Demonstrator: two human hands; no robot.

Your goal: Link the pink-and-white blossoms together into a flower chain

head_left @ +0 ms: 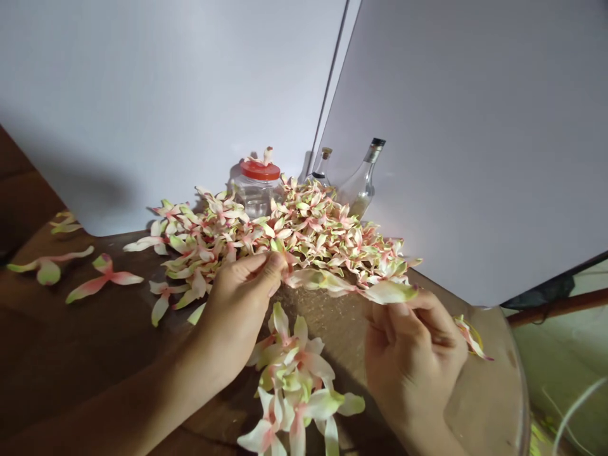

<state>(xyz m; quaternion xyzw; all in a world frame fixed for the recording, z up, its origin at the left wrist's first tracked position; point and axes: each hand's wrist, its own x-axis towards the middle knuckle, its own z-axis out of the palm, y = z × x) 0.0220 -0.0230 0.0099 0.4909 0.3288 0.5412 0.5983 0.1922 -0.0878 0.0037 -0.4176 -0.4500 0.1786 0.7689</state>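
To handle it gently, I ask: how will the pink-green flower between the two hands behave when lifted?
The flower is probably very light, because the left hand and right hand hold it only by fingertips. Its thin, curling petals look floppy, so it likely bends easily and may tear if pulled hard.

Pink-and-green flower [351,285] spans the gap between left hand [237,304] and right hand [413,361]. Flower heap [285,231] blocks 12 o'clock; plastic jar [254,196] and glass bottle [361,187] stand behind it. Second heap [289,386] sits at 6 o'clock. Passage: wooden tabletop [95,342] at 9 o'clock.
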